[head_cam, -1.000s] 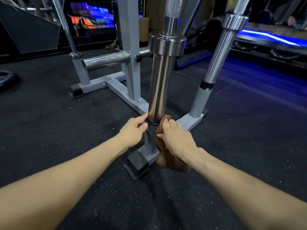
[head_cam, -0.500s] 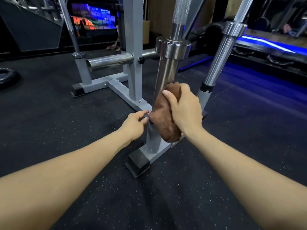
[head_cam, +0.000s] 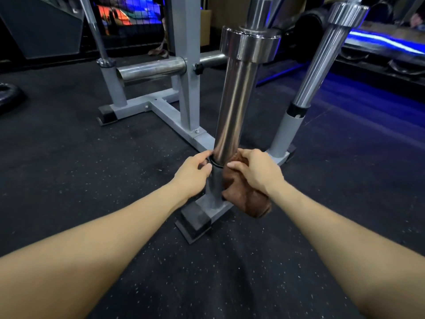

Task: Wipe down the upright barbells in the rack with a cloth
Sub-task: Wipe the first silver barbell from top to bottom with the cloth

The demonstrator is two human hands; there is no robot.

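Note:
A chrome barbell sleeve [head_cam: 236, 102] stands upright in the nearest grey tube of the rack [head_cam: 213, 199]. My right hand [head_cam: 255, 171] grips a brown cloth [head_cam: 246, 199] against the sleeve's bottom end, on its right side. My left hand [head_cam: 193, 171] curls round the tube's top rim from the left, fingertips touching the sleeve's base. A second upright barbell [head_cam: 319, 65] sits in the right tube. A thinner third one [head_cam: 96, 31] stands at the back left.
The rack's grey central post [head_cam: 186, 65] carries a horizontal chrome peg [head_cam: 151, 70]. Black rubber end caps sit on the rack feet [head_cam: 193, 224]. A black weight plate [head_cam: 9, 95] lies on the speckled rubber floor at far left. Blue-lit equipment lines the back right.
My right hand slid the cloth up the sleeve, then back down to its bottom end. My left hand stayed at the tube rim. The camera moved closer.

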